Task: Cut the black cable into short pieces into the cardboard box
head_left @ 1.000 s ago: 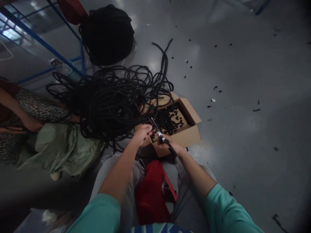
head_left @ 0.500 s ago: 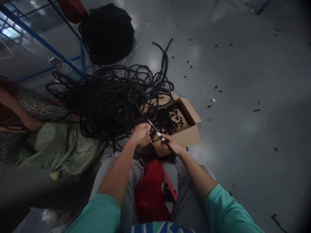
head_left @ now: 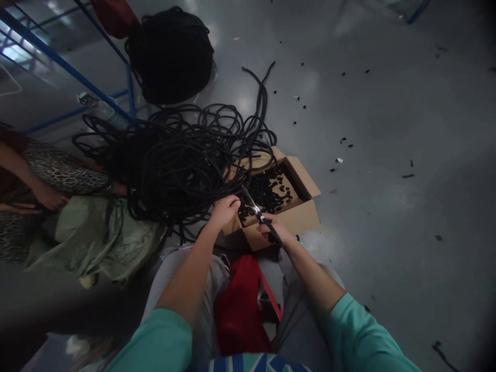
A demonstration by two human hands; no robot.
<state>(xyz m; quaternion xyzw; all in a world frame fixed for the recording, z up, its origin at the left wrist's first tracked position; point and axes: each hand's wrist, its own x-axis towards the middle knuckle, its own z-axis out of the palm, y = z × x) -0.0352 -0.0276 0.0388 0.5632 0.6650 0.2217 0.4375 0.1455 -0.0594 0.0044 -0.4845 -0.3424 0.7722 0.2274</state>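
My right hand (head_left: 276, 228) is wrapped round the black handles of a pair of scissors (head_left: 253, 204), whose metal blades point up and left over a cardboard box (head_left: 302, 219). Just left of the blades, my left hand (head_left: 226, 211) is closed in a pinch on a black tube, mostly hidden by the fingers. Inside the box lie many short black tube pieces (head_left: 271, 191). A large tangle of long black tubes (head_left: 174, 160) spreads left of the box and partly over its edge.
A big black coil (head_left: 170, 57) stands behind the tangle, beside a blue metal frame (head_left: 129, 88). At left, another person's hand (head_left: 52, 197) rests near a green cloth (head_left: 96, 232). Small black scraps (head_left: 343, 140) dot the floor. Something red (head_left: 240, 305) sits between my knees.
The scissors have shifted slightly right, away from my left fingertips, and their handles look wider apart. My left hand has barely moved.
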